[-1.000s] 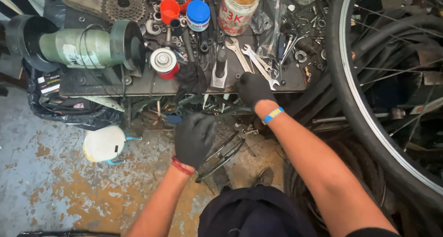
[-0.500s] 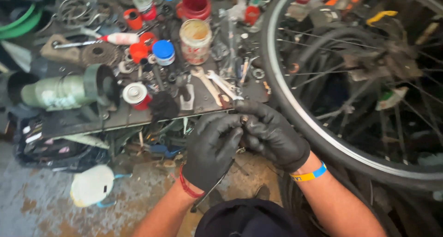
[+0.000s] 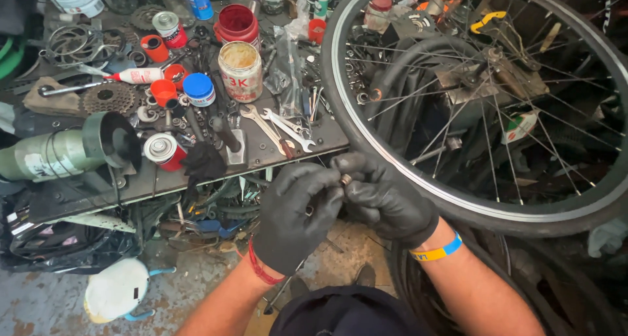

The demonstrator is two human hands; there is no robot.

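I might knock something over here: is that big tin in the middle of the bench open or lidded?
Open. The tin stands upright with no lid, and you look straight down onto yellowish stuff inside.

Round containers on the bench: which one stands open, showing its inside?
The red tub at the back, its dark red interior visible. The cream tin before it is covered, and the small blue jar is capped.

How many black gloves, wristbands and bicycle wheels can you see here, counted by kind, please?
Black gloves: 2, on the left hand and the right hand, which pinch a small metal part between them
Wristbands: 2, one red, one blue and yellow
Bicycle wheels: 1
Total: 5
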